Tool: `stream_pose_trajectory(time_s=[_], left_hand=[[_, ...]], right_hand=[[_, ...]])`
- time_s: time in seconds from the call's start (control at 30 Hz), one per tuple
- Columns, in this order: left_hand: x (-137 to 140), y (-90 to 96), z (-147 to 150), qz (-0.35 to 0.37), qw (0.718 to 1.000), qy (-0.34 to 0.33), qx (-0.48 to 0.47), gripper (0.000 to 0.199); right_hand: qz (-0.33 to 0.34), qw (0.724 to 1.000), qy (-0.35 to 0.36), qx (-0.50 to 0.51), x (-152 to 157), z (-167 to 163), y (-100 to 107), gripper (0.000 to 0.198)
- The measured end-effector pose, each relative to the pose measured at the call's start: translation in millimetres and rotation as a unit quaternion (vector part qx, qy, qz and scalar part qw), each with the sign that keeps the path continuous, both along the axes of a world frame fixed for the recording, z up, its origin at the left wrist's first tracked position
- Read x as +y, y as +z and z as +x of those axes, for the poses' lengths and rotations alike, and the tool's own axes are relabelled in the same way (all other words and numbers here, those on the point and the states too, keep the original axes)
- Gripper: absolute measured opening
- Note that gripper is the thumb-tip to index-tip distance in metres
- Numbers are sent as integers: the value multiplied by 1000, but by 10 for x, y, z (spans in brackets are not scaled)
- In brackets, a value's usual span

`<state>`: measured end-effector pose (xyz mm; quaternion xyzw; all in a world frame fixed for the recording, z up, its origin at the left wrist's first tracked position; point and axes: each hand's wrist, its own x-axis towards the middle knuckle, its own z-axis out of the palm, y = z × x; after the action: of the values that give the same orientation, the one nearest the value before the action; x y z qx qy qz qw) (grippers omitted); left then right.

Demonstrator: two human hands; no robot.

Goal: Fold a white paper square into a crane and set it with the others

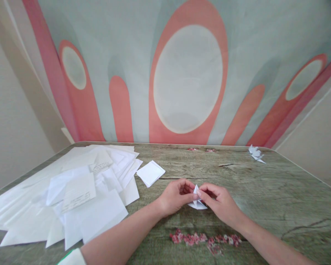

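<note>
Between my hands, just above the wood-patterned table, is a small piece of folded white paper (198, 205) with a pointed tip sticking up and a wider flap below. My left hand (178, 195) pinches it from the left, thumb in front and fingers curled behind. From the right, my right hand (219, 202) grips the same paper near its tip between thumb and fingers. The fingertips cover part of the folds. A square of white paper (151, 173) lies flat to the left, beyond my left hand.
A large spread pile of white paper sheets (106, 217) covers the table's left side. Small folded white paper pieces (255, 153) sit at the far right. Pink flower pictures (191, 238) show on the tabletop (287, 191). Behind its far edge hangs a printed backdrop (139, 73).
</note>
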<state>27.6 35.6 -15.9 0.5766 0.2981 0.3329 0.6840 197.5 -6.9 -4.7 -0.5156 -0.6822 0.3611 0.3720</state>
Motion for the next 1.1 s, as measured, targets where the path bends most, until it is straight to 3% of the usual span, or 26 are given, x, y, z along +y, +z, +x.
stream_pose_trajectory(time_s=[0.3,0.57,1.1], left_hand=[[-23,-9,22,7,1000,25,14,30],[-61,-48,56,76,992,62,78,18],[-47,-58,44,92,989,53,101,23]], right_hand=[[30,999,-17,-7,-2,2,-29,22],[49,999,-19,-5,-14,-48,-47,21],[91,996,-15,9,-29,-29,3,24]])
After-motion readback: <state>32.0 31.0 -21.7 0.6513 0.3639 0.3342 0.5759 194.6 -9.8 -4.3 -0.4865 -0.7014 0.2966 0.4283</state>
